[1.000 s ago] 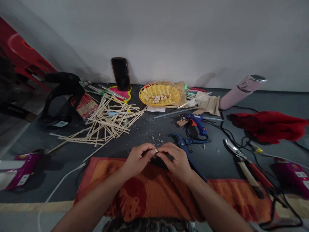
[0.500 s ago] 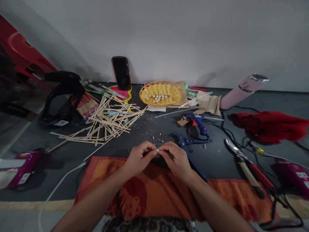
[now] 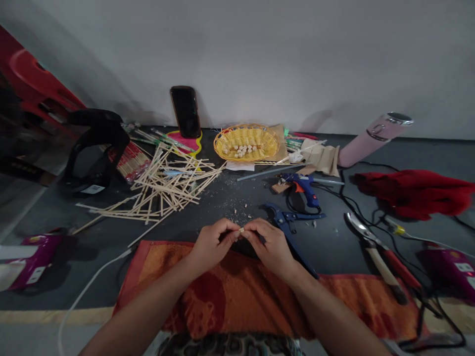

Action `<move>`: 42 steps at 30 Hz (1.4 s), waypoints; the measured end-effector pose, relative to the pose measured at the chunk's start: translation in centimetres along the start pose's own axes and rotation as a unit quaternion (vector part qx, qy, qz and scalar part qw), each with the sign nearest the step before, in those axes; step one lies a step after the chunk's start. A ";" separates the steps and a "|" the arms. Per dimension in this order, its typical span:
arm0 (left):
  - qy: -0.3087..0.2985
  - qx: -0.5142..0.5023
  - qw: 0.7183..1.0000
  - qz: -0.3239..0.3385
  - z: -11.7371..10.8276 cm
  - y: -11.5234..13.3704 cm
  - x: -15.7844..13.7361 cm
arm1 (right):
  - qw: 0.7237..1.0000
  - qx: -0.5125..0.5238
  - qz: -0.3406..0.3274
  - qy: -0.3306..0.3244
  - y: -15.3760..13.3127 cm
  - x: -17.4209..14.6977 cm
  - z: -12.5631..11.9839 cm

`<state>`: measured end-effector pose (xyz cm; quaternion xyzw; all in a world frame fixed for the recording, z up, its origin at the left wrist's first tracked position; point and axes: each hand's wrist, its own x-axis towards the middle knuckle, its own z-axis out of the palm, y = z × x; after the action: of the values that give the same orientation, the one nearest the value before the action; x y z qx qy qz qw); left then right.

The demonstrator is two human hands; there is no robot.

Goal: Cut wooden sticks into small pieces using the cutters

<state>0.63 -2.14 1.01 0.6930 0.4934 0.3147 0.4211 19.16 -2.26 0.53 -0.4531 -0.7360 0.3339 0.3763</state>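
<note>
Between the fingertips of both hands is a small pale wooden piece, held over the near edge of the dark table. My left hand pinches it from one side, my right hand from the other. Just beyond the fingers lie a couple of loose cut bits among crumbs. A blue ratchet-style cutter rests close to my right hand. Farther back, a yellow wicker basket holds several small pale pieces. Thin wooden sticks are heaped to the left.
A blue glue gun, pruning shears, cables and a red cloth lie right. A pink tumbler stands near the wall, where a phone leans. At left is a black headset-like strap. An orange towel covers the front edge.
Both hands stay almost in place, with the small wooden piece still pinched between them. The view has shifted very slightly.
</note>
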 end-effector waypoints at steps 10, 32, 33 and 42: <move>0.007 0.023 1.000 0.012 0.0 0.0 0.1 | 1.000 0.020 0.008 0.000 0.1 -0.1 0.1; 0.043 0.039 0.998 0.016 0.0 0.2 -0.3 | 0.994 0.059 0.090 0.014 -0.7 -0.1 0.6; 0.042 0.039 0.998 0.017 0.0 0.2 -0.3 | 0.994 0.060 0.090 0.014 -0.7 -0.1 0.6; 0.037 0.052 0.998 0.020 0.0 0.2 -0.4 | 0.996 0.053 0.074 0.014 -0.6 -0.1 0.6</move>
<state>0.56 -2.52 1.19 0.7117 0.5101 0.3222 0.3596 18.43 -2.65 0.72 -0.4901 -0.6763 0.3934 0.3842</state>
